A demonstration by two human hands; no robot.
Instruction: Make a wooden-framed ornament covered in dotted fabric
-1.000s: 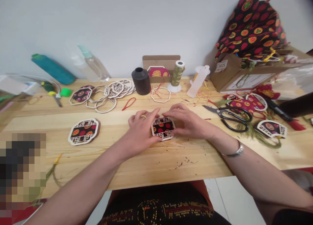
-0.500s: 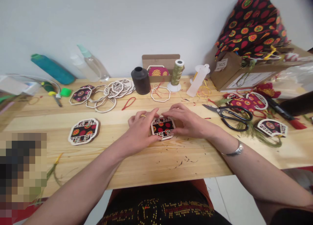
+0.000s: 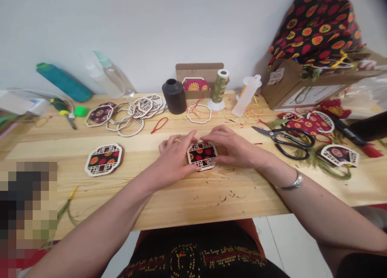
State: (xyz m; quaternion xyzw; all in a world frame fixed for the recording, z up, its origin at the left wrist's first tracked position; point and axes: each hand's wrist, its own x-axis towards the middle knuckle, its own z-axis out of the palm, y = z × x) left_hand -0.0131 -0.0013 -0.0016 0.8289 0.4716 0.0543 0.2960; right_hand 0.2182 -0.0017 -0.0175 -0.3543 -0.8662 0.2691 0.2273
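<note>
A small octagonal wooden lattice frame backed with black-and-red patterned fabric (image 3: 202, 154) lies flat on the wooden table (image 3: 193, 197) in front of me. My left hand (image 3: 175, 159) grips its left edge, thumb at the lower corner and fingers curled over the top. My right hand (image 3: 234, 149) presses on its right edge and top with fingers closed around it. A finished piece of the same kind (image 3: 103, 159) lies to the left, apart from both hands.
Black scissors (image 3: 287, 140) lie right of my right hand. Behind stand a black thread cone (image 3: 174, 96), a green spool (image 3: 219, 88) and a white bottle (image 3: 246, 95). Several loose lattice frames (image 3: 133, 112) lie back left; a fabric-filled cardboard box (image 3: 302, 90) stands back right.
Both hands stay on the framed piece with only slight finger shifts. The camera has tilted a little, so everything sits slightly higher in the picture.
</note>
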